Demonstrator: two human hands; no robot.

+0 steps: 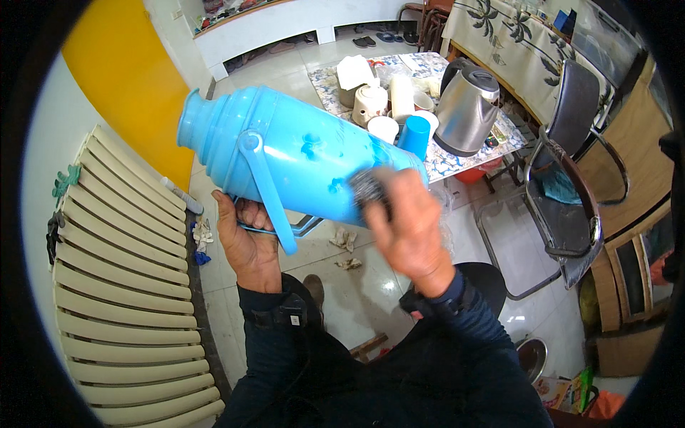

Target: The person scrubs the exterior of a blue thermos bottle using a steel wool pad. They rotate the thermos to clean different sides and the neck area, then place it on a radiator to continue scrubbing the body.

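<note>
A light-blue plastic thermos flask (299, 144) with dark-blue flower prints is held tilted before me, its mouth to the upper left and its base to the lower right. My left hand (249, 238) grips its side handle from below. The blue carrying handle (265, 187) hangs down across the flask's body. Blurred by motion, my right hand (409, 230) holds a steel-wool scourer (368, 188) against the flask's lower side. The flask's underside is hidden from view.
Beyond the flask stands a low table (449, 166) bearing a steel electric kettle (468, 109), a teapot (369, 104), a blue cup (415, 136) and other cups. A metal-framed chair (567, 214) is on the right. A ribbed radiator (123, 289) lines the left wall. Crumpled tissues (343, 239) lie on the floor.
</note>
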